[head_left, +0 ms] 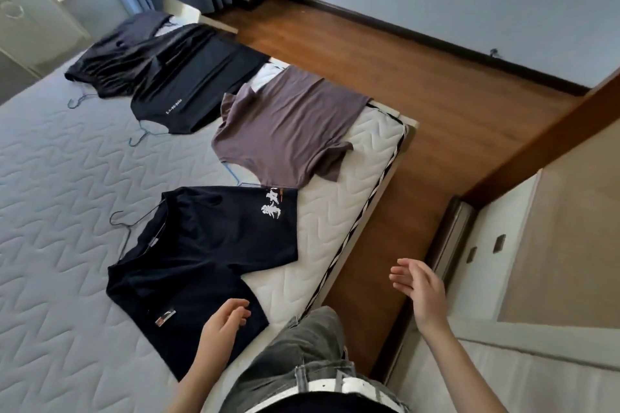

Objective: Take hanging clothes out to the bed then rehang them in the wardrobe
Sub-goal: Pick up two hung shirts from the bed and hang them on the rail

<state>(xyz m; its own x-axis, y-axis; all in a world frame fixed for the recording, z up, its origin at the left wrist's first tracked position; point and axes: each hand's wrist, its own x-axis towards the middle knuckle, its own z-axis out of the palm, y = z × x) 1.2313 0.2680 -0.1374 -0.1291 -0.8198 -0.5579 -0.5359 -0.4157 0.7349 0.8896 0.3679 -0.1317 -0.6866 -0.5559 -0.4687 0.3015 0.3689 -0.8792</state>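
Lining the mattress (pixel 369 151) edge, 4 garments (pixel 285 124); left hand (pixel 223 325), right hand (pixel 422 292) slack.

Four garments lie flat in a row along the right side of the bed (pixel 60 211), a hanger hook (pixel 118 223) poking from each collar toward the middle of the mattress. Nearest is a navy T-shirt (pixel 201 255) with a white print. Next come a taupe T-shirt (pixel 288 131), a black T-shirt (pixel 194 87) with small white lettering, and a rumpled dark garment (pixel 117 54).
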